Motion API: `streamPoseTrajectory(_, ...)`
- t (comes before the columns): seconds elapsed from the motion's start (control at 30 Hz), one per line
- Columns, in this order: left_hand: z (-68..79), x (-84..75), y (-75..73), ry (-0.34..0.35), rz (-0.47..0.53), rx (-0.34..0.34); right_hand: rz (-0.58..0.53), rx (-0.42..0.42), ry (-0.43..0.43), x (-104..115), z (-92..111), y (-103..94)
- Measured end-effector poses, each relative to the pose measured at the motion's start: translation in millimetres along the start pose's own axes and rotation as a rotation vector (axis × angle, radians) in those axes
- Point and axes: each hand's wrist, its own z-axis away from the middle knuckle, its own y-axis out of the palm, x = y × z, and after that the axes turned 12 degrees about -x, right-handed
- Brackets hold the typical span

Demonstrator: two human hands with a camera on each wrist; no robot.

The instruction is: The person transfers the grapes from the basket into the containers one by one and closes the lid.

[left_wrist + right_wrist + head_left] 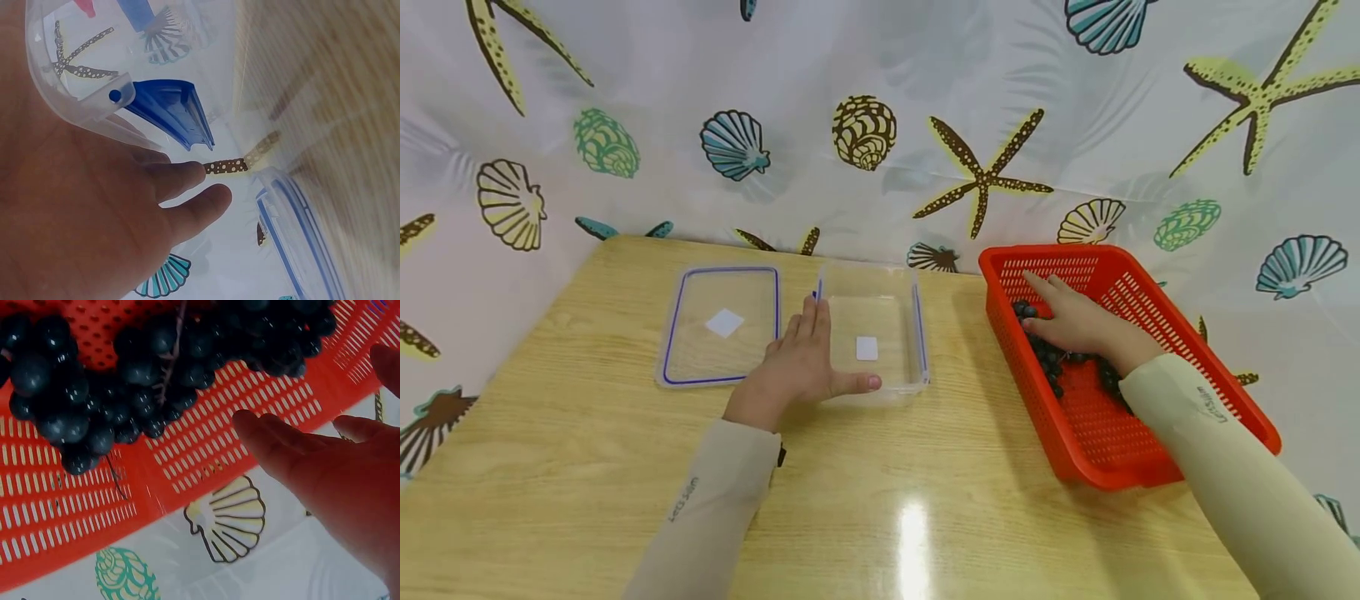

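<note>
A clear plastic container (880,325) with blue clips stands on the table. My left hand (793,358) lies along its left side, fingers straight and thumb stretched out over the front rim. In the left wrist view a blue clip (172,109) hangs from the container just beyond the fingers. My right hand (1067,317) is over the red basket (1112,433), its fingers extended and nothing held. Below it, bunches of dark grapes (150,369) lie in the basket; in the right wrist view the fingertips are apart from them.
A clear lid with a blue seal (722,325) lies flat to the left of the container. The wooden table (850,500) ends at a white cloth (820,200) printed with shells and starfish. The basket's raised walls surround the grapes.
</note>
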Motion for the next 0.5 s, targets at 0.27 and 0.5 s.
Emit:
streamPoseTrajectory(0.27,0.7,-1.2,-0.5,-0.008,0.009,0.003,-0.007,0.099,-0.039,-12,-16,27.5)
streamPoseTrajectory(0.5,1.1,-1.7,-1.6,-0.001,0.007,-0.005,0.008,0.123,-0.012,-12,-27,33.2)
